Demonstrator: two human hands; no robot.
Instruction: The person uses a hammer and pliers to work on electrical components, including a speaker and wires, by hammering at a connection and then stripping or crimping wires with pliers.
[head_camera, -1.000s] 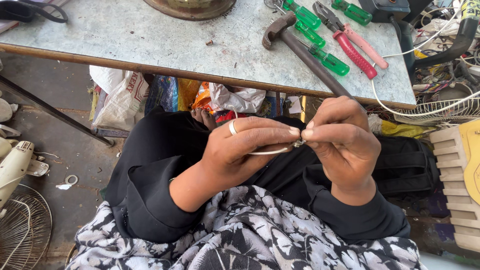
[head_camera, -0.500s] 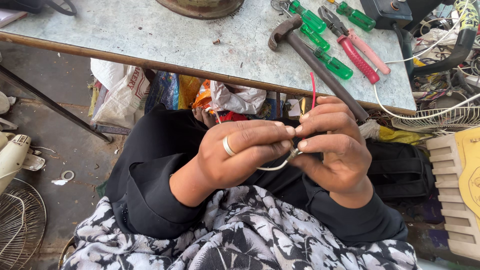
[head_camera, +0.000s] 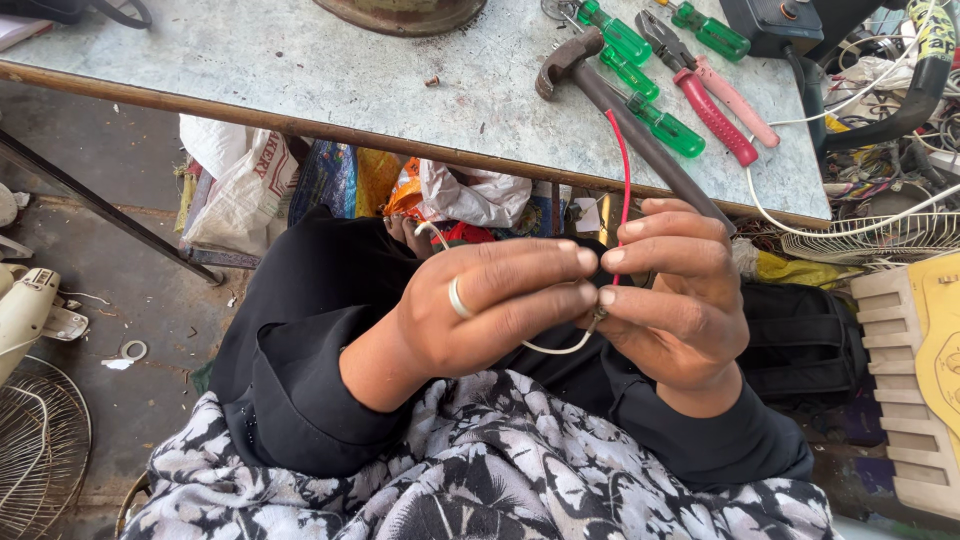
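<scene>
red wire (head_camera: 622, 165) now risen above right hand (head_camera: 672, 300), left hand (head_camera: 490, 310) fingers pressed closer

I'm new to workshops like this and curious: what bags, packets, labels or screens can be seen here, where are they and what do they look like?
White plastic bag with dark lettering: under the table's left part, slumped.
Crumpled white plastic bag: under the table's edge, just beyond the hands.
Orange packet: between those two bags, partly hidden.
Blue patterned bag: beside the lettered bag.
No screens show.

Table edge (head_camera: 300, 125) and hammer (head_camera: 640, 130) just ahead
</scene>
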